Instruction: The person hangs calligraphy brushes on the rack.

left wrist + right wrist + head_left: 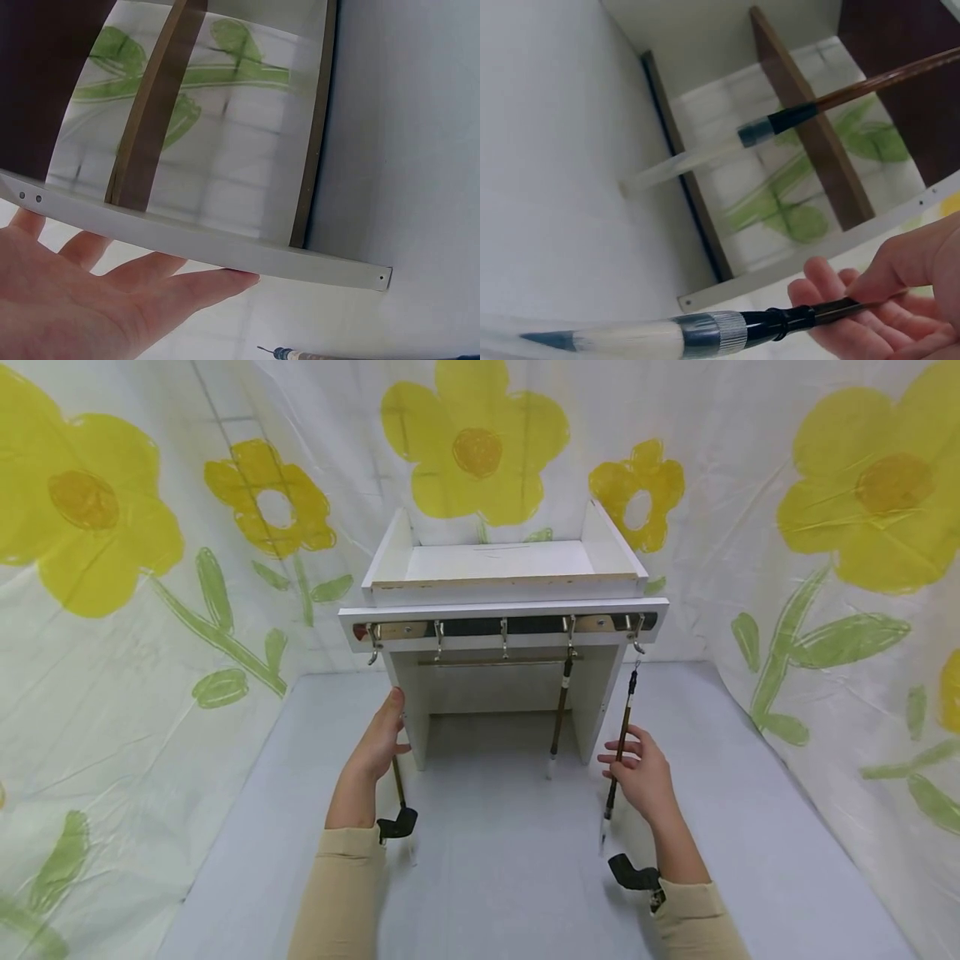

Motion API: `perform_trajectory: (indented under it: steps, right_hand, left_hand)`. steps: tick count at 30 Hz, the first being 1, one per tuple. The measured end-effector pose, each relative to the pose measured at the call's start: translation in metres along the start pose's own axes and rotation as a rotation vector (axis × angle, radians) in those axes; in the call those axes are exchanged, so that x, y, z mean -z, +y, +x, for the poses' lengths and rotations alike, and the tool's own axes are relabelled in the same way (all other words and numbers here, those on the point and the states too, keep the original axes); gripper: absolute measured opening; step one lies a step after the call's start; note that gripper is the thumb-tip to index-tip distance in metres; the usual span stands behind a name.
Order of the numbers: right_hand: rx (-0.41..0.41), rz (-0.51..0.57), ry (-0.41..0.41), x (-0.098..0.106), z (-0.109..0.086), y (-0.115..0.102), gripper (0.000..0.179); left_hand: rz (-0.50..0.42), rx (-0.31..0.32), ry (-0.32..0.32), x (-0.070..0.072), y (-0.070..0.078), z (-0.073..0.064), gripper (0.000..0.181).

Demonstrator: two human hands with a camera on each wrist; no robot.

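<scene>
Where the right-hand brush (pixel 626 714) hangs at a slant, its loop (pixel 637 665) lies just under the rightmost hook (pixel 637 628); you cannot tell from these views whether the two engage. Your right hand (pixel 642 774) pinches the dark shaft between thumb and fingers, clear of the silver band (pixel 731 330); expect the brush to be light, the shaft stiff and possibly slippery; the pale bristles (pixel 626 341) are probably soft and easily bent, so take hold on the shaft and keep pressure off the translucent sleeve (pixel 499 330) around them. A second brush (pixel 561 702) hangs beneath the fourth hook from the left (pixel 571 628); your left hand (pixel 375 743) has its fingers spread, fingertips along the edge of the left side panel (pixel 416 710); a third brush (pixel 398 781) shows below that hand, its support hidden. The hook rail (pixel 472 627) crosses the front of the white shelf unit (pixel 506 592); a flowered sheet (pixel 690 410) hangs behind.
</scene>
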State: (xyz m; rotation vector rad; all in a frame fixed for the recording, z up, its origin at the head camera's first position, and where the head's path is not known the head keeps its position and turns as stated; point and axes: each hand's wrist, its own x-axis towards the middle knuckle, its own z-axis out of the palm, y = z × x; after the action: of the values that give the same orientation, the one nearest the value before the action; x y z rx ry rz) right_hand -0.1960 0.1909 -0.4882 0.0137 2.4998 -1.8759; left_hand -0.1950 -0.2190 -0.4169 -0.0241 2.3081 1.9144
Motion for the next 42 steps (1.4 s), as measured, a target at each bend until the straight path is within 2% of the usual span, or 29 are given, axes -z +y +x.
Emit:
perform_trajectory:
  steps: [12,20,23,28,36,42]
  right_hand:
    - [0.132,0.001,0.054,0.003,-0.011,-0.022,0.065]
    - [0.192,0.005,0.067,0.006,-0.017,-0.037,0.065]
    - [0.207,0.019,0.082,0.007,-0.018,-0.041,0.063]
    - [0.241,0.052,0.121,0.009,-0.020,-0.046,0.058]
    - [0.314,0.106,0.137,0.010,-0.022,-0.052,0.051]
    - [0.335,0.141,0.164,0.013,-0.026,-0.058,0.042]
  left_hand:
    - [-0.005,-0.007,-0.011,0.000,0.000,-0.001,0.072]
    - [-0.012,-0.014,0.007,0.006,-0.025,0.016,0.072]
    - [-0.006,-0.013,0.023,0.006,-0.029,0.019,0.076]
    - [0.002,-0.012,0.035,0.004,-0.030,0.018,0.083]
    - [0.016,-0.026,0.043,0.007,-0.031,0.018,0.076]
    - [0.009,-0.040,0.032,0.004,-0.030,0.018,0.076]
